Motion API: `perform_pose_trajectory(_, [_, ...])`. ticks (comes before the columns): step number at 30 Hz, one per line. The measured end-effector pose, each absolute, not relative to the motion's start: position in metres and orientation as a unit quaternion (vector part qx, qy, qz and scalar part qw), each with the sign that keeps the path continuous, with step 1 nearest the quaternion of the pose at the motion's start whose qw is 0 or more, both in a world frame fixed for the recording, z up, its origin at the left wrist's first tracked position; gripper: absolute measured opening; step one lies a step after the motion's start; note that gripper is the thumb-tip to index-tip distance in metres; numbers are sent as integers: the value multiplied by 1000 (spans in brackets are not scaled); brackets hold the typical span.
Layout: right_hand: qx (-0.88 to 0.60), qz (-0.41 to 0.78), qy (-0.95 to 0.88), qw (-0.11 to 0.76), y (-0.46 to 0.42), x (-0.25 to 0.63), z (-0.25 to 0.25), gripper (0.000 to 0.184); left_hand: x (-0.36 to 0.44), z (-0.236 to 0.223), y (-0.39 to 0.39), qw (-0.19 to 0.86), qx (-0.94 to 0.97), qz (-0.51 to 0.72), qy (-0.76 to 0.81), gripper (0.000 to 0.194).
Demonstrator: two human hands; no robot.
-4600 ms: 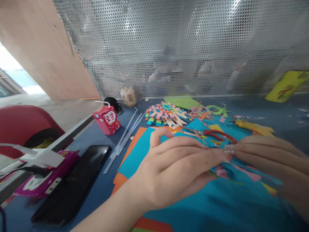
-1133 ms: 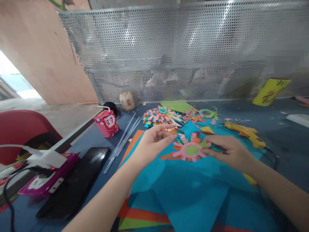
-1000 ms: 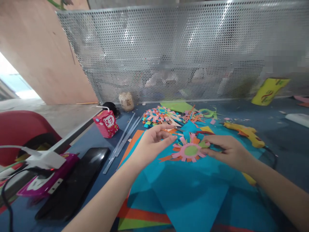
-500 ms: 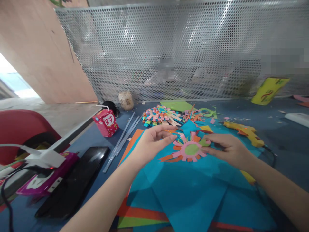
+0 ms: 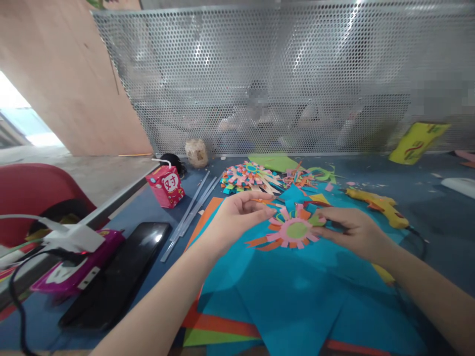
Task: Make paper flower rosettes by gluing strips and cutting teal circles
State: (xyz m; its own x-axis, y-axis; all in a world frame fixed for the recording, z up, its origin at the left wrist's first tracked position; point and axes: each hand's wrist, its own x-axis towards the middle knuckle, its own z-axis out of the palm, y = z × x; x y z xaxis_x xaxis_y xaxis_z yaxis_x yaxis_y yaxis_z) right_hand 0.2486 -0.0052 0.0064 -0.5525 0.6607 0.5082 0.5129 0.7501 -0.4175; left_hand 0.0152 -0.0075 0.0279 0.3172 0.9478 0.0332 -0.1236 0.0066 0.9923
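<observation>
A paper flower (image 5: 297, 230) with a green centre and pink and orange petals is held over the blue paper sheets (image 5: 293, 291). My right hand (image 5: 352, 230) pinches it at its right edge, by a green paper leaf (image 5: 318, 220). On the flower's upper left, my left hand (image 5: 243, 212) hovers with thumb and index finger apart; nothing shows between them. Whether its thumb touches a petal I cannot tell. Just beyond the hands lies a blue paper piece (image 5: 293, 194). Finished fringed flowers (image 5: 250, 175) are piled behind.
A yellow glue gun (image 5: 382, 205) lies at the right, its cord trailing. Clear glue sticks (image 5: 193, 210), a red drink carton (image 5: 166, 187), a black phone (image 5: 118, 277) and a purple power strip (image 5: 79, 269) are on the left. A perforated metal panel (image 5: 237, 59) stands behind.
The whole view has shifted slightly to the right. Both hands and the flower keep nearly the same pose and grip.
</observation>
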Motion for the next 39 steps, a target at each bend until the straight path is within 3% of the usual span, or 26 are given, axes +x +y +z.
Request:
perform_pose_trajectory(3, [-311,59,-884,345,-4,250,5,13,18,31,-9,580,555,455,385,23])
perform_pose_trajectory(9, [-212,-283,-858,372,-6,258,10,19,16,40,-14,502,573,464,453,35])
perform_pose_trajectory(13, [-159,-426,-825,336,-16,260,19,14,11,38,-16,564,579,398,434,36])
perform_pose_trajectory(20, [-157,-448,-823,313,-22,258,17,17,13,36,-20,637,561,353,393,56])
perform_pose_trajectory(39, [-133,-463,-832,275,-23,260,22,21,15,37,-19,625,559,329,434,59])
